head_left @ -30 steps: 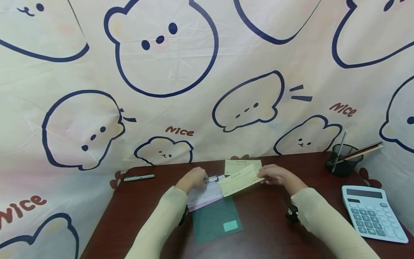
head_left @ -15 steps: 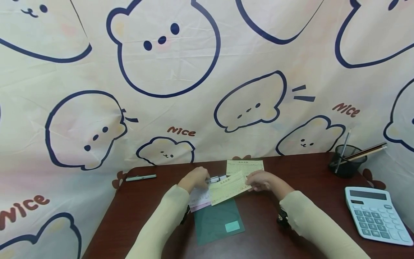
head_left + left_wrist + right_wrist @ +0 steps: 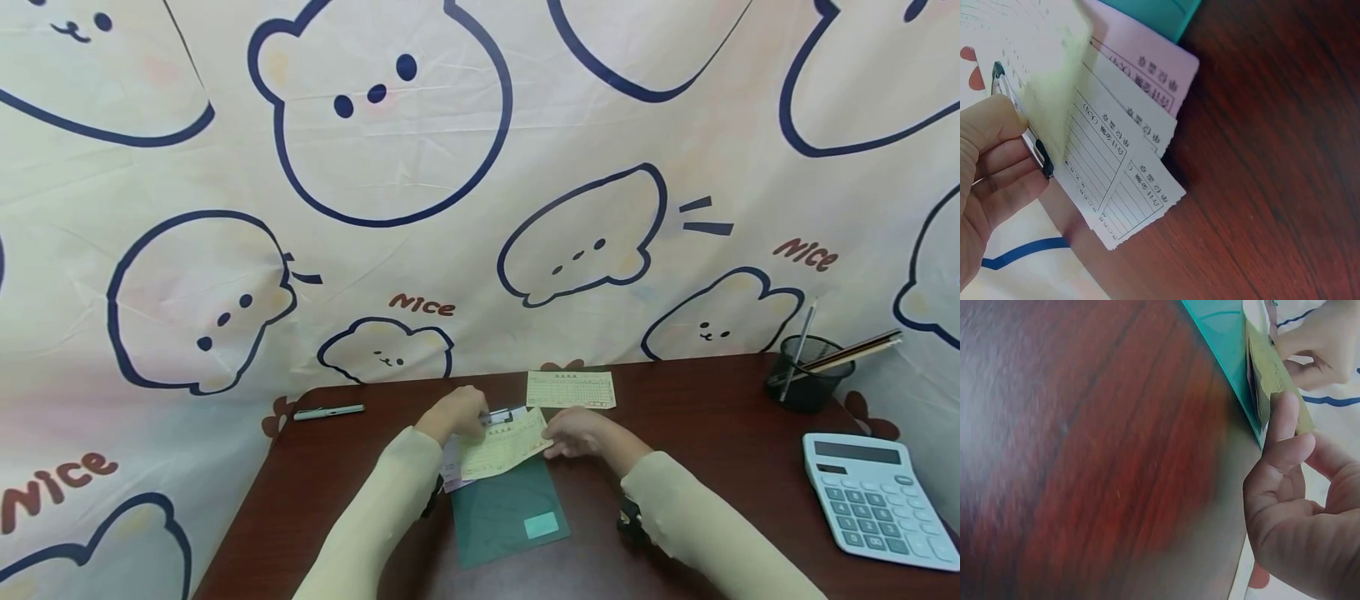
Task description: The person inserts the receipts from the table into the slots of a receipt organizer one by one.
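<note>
My left hand (image 3: 459, 412) pinches the metal clip (image 3: 498, 417) at the top of a green clipboard (image 3: 510, 521). Thumb and fingers close on the clip's ends in the left wrist view. White printed slips (image 3: 1104, 144) and a pink slip (image 3: 1163, 72) lie fanned on the board, their top edges hidden. Over them slants a yellow printed slip (image 3: 501, 447), its right end pinched by my right hand (image 3: 579, 432). In the right wrist view that slip stands above the board, near the left hand. Whether its top edge sits under the clip I cannot tell.
A second yellow slip (image 3: 572, 389) lies at the table's back edge. At the back left is a pen (image 3: 328, 412). On the right stand a black mesh pen cup (image 3: 804, 387) with pencils and a light-blue calculator (image 3: 877, 492). A patterned cloth (image 3: 450, 208) hangs behind the table.
My right hand has moved left and slightly down with the yellow slip, which now covers more of the white slips on the clipboard. My left hand stays at the clip.
</note>
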Demonstrator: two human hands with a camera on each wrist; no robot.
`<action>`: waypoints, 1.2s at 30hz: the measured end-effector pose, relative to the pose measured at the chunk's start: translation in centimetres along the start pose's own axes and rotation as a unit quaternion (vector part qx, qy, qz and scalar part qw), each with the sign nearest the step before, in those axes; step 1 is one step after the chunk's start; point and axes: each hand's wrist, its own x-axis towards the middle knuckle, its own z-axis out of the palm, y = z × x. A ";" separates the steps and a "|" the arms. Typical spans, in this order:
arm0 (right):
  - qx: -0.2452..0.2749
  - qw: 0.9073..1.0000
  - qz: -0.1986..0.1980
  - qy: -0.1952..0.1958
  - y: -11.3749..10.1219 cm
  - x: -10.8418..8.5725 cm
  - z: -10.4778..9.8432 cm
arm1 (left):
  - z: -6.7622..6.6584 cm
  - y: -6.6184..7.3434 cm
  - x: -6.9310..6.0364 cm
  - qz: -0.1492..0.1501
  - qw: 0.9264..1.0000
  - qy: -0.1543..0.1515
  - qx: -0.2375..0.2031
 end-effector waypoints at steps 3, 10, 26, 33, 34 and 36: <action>0.002 1.000 0.004 -0.001 0.2 0.2 0.5 | -0.1 0.1 -0.1 0.003 1.000 0.003 0.002; 0.005 1.000 -0.007 -0.006 0.7 0.3 1.6 | 0.0 0.1 -0.2 0.011 1.000 0.006 0.009; -0.013 0.999 -0.030 0.003 1.4 0.9 2.8 | 0.0 0.3 -0.1 0.009 1.000 0.006 0.003; -0.015 0.999 -0.046 0.024 1.4 0.9 3.2 | -0.2 0.1 0.0 0.004 1.000 0.005 -0.019; -0.017 0.998 -0.047 0.027 1.4 0.8 3.3 | -0.2 0.0 0.1 0.006 1.000 0.005 -0.022; -0.022 0.998 -0.050 0.035 1.5 0.7 3.4 | -0.2 0.0 0.2 0.013 1.000 0.004 -0.020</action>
